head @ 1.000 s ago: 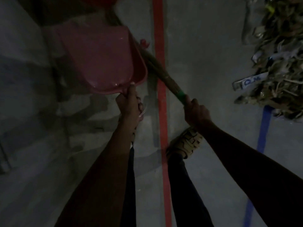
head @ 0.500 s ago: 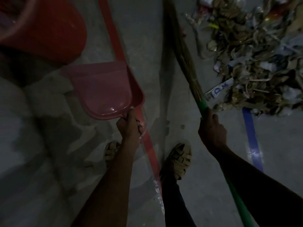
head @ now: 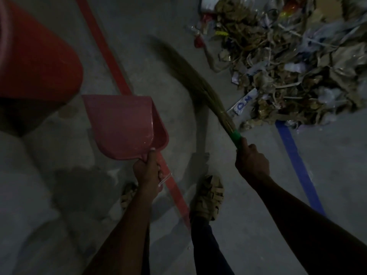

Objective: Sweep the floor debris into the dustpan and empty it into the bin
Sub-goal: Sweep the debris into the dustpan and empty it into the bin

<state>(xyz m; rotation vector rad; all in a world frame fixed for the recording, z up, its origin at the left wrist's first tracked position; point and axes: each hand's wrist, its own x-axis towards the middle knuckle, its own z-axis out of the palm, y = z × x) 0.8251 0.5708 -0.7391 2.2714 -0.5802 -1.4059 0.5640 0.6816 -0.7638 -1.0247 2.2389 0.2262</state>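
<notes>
Here the left hand (head: 148, 171) grips the dustpan (head: 123, 126) handle, the pan just ahead of it beside the bin (head: 37, 56). The right hand (head: 251, 161) clamps the broom (head: 198, 80), with debris (head: 288, 62) piled ahead-right of it.

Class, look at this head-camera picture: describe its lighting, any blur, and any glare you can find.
Head view: dim overall, floor and arms dark; the broom bristles are smeared by motion blur near their tip; small glare spots sit on the pink dustpan inner edge; the debris pile stays fairly sharp; straight floor tapes look bent by the wide lens.
</notes>
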